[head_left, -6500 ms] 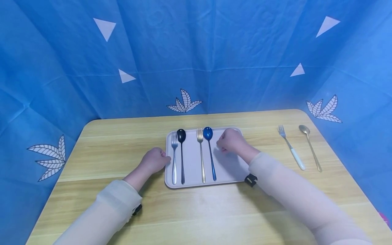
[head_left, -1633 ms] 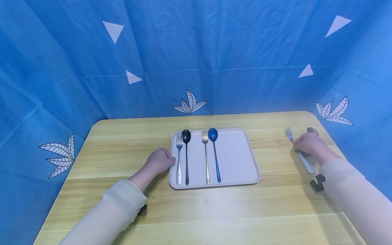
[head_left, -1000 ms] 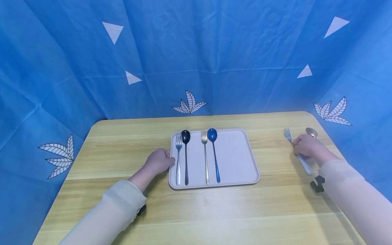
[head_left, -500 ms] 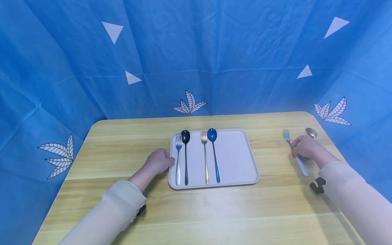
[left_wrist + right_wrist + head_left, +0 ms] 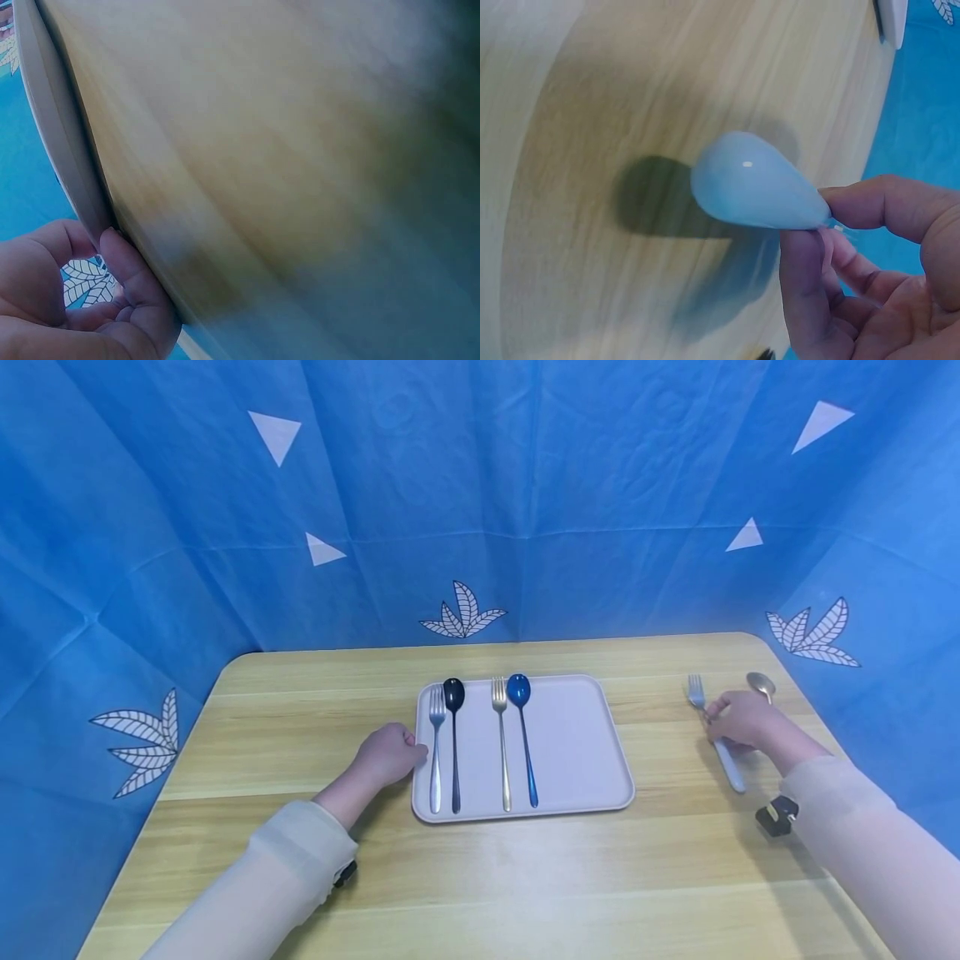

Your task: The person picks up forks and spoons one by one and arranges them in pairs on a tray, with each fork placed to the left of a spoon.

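Observation:
At the table's right side, my right hand (image 5: 744,720) pinches a fork (image 5: 731,768) with a pale handle between thumb and fingers. In the right wrist view the handle's rounded end (image 5: 742,184) stands off the wood and casts a shadow. Beside that hand lies a gold-toned spoon (image 5: 761,683), partly covered by it. My left hand (image 5: 386,755) grips the left rim of the pale tray (image 5: 577,743); thumb and finger meet at its edge (image 5: 79,165). From left to right the tray bears a silver fork (image 5: 437,760), a black spoon (image 5: 454,735), a gold fork (image 5: 502,743) and a blue spoon (image 5: 525,739).
The wooden table (image 5: 510,885) has rounded far corners. A blue curtain (image 5: 480,485) with white triangles and leaf prints hangs behind it and at both sides. Bare wood lies between the tray and my right hand.
My right hand went from above the tray to the pale-handled fork. Over the last second this fork shifted slightly left with the hand, uncovering more of the gold-toned spoon. My left hand stayed at the tray.

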### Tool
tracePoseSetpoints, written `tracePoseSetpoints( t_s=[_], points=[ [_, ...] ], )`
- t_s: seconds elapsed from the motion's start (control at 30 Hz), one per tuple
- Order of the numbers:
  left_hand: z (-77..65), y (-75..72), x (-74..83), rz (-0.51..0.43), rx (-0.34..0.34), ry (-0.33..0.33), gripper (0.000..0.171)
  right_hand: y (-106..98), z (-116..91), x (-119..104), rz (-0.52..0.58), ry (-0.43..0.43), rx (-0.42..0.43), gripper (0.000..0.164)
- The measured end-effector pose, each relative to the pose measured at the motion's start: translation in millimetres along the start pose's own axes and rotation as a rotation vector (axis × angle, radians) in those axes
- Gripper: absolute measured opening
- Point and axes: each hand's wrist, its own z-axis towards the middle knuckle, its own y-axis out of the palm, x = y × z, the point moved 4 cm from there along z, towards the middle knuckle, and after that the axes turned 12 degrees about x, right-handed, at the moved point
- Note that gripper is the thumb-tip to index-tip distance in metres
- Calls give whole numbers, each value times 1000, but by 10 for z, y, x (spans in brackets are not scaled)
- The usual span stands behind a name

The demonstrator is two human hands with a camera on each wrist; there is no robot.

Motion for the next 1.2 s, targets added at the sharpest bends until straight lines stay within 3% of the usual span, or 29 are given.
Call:
tracePoseSetpoints(
  t_s=[0.83, 1.2],
  points=[
    [-14, -34, 23, -15, -14, 13, 24, 91, -118, -418, 114, -2, -32, 49],
    [-5, -32, 22, -13, -20, 19, 24, 207, -167, -566, 105, -22, -24, 47]
  ],
)
